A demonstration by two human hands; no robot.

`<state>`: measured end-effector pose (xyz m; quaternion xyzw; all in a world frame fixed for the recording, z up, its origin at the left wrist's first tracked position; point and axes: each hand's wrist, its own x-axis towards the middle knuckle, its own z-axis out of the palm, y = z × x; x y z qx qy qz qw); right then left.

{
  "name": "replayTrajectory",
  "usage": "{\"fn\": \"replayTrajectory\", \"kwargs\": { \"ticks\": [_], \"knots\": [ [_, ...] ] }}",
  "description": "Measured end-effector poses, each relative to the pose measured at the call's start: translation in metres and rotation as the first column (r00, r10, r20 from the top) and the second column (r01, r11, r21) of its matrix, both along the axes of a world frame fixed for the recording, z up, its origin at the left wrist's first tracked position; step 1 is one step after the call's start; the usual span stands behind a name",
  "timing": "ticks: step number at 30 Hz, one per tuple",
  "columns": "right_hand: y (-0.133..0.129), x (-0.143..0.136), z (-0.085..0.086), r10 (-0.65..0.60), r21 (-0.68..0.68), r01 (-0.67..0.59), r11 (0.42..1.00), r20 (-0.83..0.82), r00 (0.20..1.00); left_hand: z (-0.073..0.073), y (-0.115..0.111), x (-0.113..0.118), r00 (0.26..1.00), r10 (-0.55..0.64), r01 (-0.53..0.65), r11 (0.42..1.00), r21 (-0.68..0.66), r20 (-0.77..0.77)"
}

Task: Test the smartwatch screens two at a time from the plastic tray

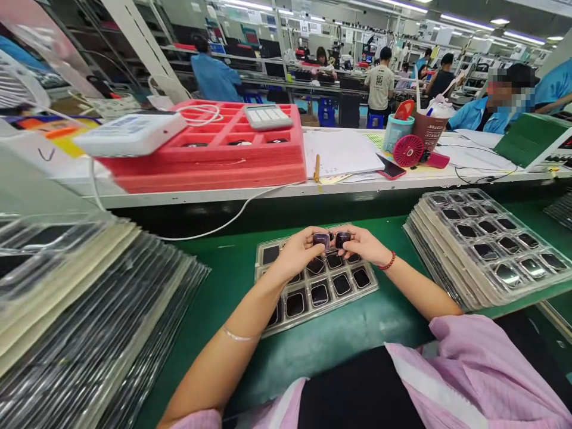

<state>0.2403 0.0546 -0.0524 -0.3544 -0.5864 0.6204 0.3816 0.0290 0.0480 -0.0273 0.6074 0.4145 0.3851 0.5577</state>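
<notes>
My left hand (306,245) pinches a small dark square piece with rounded corners and a light rim, like a watch-face part (320,240). A similar dark square piece (342,239) is between the thumb and fingers of my right hand (360,243). Both pieces are held up side by side, a small gap apart. Below them a clear plastic tray (286,325) lies on the green mat, its pockets holding several dark square pieces (319,294). My hands and forearms hide part of its far and left side.
Tall stacks of clear trays stand at left (134,298) and right (473,250). Behind, a white shelf (339,182) carries a red foam tray (210,170), papers (339,152), a phone (391,167), a pink fan (408,151) and cups. A white cable (223,225) hangs down. Other people work beyond.
</notes>
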Motion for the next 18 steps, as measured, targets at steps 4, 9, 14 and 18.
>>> {"fn": "replayTrajectory", "kwargs": {
  "ticks": [4, 9, 14, 18],
  "knots": [
    [0.004, -0.001, -0.004, 0.006, 0.033, -0.012, 0.999, 0.161, 0.987, -0.009, 0.008, -0.010, 0.994, 0.038, -0.035, 0.999, 0.031, -0.101],
    [0.026, -0.027, -0.013, -0.148, 0.291, 0.007, 0.957, 0.465, 0.873, -0.025, 0.027, -0.061, 0.897, 0.287, -0.269, 0.958, 0.099, -0.335],
    [0.051, -0.100, -0.018, -0.200, 0.388, -0.003, 0.922, 0.481, 0.853, -0.046, 0.035, -0.100, 0.716, 0.477, -0.410, 0.878, 0.246, -0.509],
    [0.070, -0.139, -0.024, -0.210, 0.360, 0.019, 0.933, 0.499, 0.841, -0.055, 0.032, -0.106, 0.653, 0.472, -0.359, 0.881, 0.307, -0.592]
  ]
}}
